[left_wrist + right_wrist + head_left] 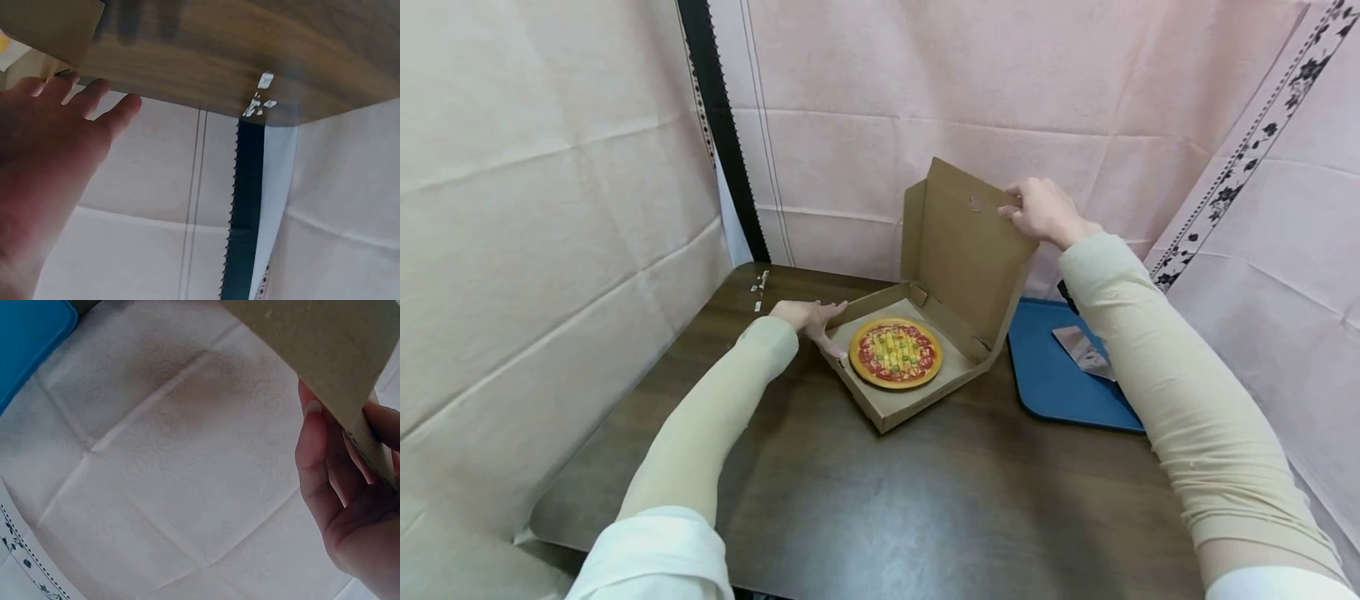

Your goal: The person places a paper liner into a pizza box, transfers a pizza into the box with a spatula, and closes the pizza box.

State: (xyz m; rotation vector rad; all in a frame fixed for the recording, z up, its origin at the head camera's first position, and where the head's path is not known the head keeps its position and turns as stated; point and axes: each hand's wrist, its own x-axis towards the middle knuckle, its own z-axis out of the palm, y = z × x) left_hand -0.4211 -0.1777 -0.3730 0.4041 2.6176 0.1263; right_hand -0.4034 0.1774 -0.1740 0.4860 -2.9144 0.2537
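Observation:
An open cardboard pizza box [917,407] sits on the brown table, with a round pizza [895,353] lying inside. Its lid [962,250] stands raised at the back right. My right hand [1047,215] grips the lid's upper right edge, thumb and fingers on either side of the cardboard [325,344] in the right wrist view. At the box's left corner rests my left hand [808,317], thumb spread along the front-left wall and fingers by the back-left wall. The left wrist view shows this hand [50,144] with fairly straight fingers; its thumb is hidden there.
A blue tray [1045,392] stands right of the box, partly behind my right sleeve, with a flat shiny packet [1084,353] on it. White scraps [760,287] mark the table [850,517] near its far left corner. Pale cloth [1000,75] hangs round the table.

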